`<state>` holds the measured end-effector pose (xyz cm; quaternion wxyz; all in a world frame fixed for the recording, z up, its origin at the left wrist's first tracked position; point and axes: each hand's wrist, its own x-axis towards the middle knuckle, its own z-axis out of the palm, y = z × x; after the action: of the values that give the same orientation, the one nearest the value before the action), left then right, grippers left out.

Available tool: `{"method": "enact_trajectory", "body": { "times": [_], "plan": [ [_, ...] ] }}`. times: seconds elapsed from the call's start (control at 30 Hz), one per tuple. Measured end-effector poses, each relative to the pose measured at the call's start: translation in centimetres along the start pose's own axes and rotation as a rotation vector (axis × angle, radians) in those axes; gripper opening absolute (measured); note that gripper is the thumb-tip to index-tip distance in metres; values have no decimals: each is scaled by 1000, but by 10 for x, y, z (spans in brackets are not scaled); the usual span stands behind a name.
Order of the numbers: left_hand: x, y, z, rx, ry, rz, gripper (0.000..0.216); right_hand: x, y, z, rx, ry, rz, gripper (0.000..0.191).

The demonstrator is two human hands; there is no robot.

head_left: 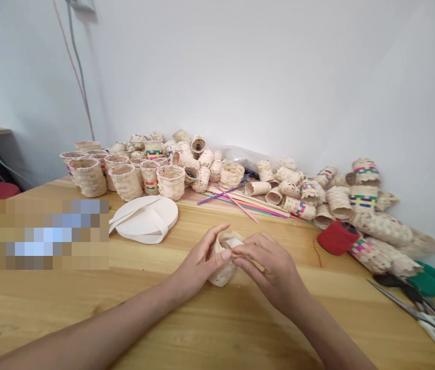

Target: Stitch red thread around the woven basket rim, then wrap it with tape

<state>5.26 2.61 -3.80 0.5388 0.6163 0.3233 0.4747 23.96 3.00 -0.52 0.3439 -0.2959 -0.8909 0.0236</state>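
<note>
A small woven basket [222, 276] of pale strips stands on the wooden table between my hands. My left hand [204, 259] is wrapped round its left side, the thumb lying across the front near the rim. At the right of the rim my right hand [269, 262] has its fingertips pinched together. A bit of white strip [234, 242] shows at the rim beside those fingertips and seems to be held in them. Most of the basket's right side is hidden behind the fingers. To the left lies a roll of white tape [146, 218] with a loose end.
Finished-looking baskets with bound rims [88, 177] stand at the back left. Woven tubes [340, 202] are heaped along the wall. Coloured strips [236, 198] lie in the middle. Red thread spool [338, 237], green thread [433, 279] and scissors [402, 304] are at the right.
</note>
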Motion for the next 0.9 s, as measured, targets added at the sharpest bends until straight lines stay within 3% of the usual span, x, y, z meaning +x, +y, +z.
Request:
{"method": "enact_trajectory", "body": {
  "times": [0.13, 0.33, 0.47, 0.67, 0.9],
  "plan": [
    [2, -2, -2, -64, 19, -18, 50, -1, 7, -7, -12, 4, 15, 13],
    [5, 2, -4, 54, 127, -47, 44, -1, 10, -19, -24, -86, 18, 22],
    [4, 4, -2, 116, 124, -22, 42, -1, 3, -24, 15, -106, 0, 28],
    [3, 3, 2, 134, 114, 12, 45, 2, -3, -14, 35, -37, -40, 10],
    [3, 3, 1, 206, 60, 52, 41, 4, -2, -10, 6, -62, -12, 10]
  ]
}}
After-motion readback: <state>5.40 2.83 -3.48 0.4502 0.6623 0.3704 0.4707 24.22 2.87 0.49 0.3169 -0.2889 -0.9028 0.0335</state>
